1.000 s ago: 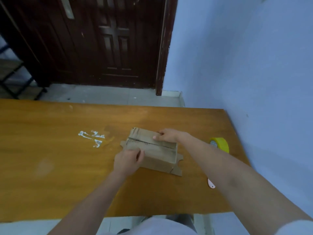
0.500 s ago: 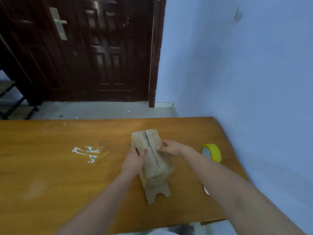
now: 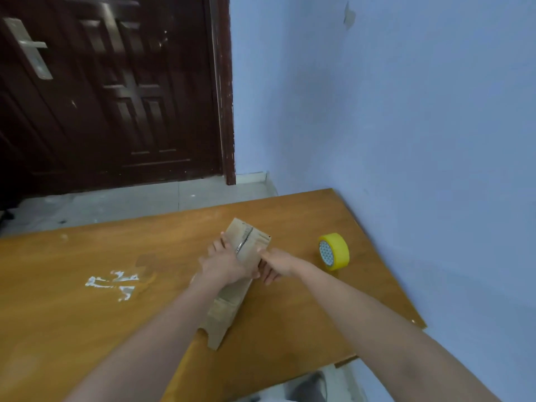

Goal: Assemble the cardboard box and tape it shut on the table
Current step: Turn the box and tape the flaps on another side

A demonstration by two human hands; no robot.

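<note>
Both hands are on the cardboard box (image 3: 246, 250), mid-table (image 3: 72, 300). The left hand (image 3: 224, 264) grips it over the top, the right hand (image 3: 277, 264) pinches its right side. The yellow tape roll (image 3: 333, 251) stands off to the right, near the wall.

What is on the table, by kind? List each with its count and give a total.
Cardboard box: 1
Yellow tape roll: 1
Hands on the box, left hand and right hand: 2
Total: 4
</note>
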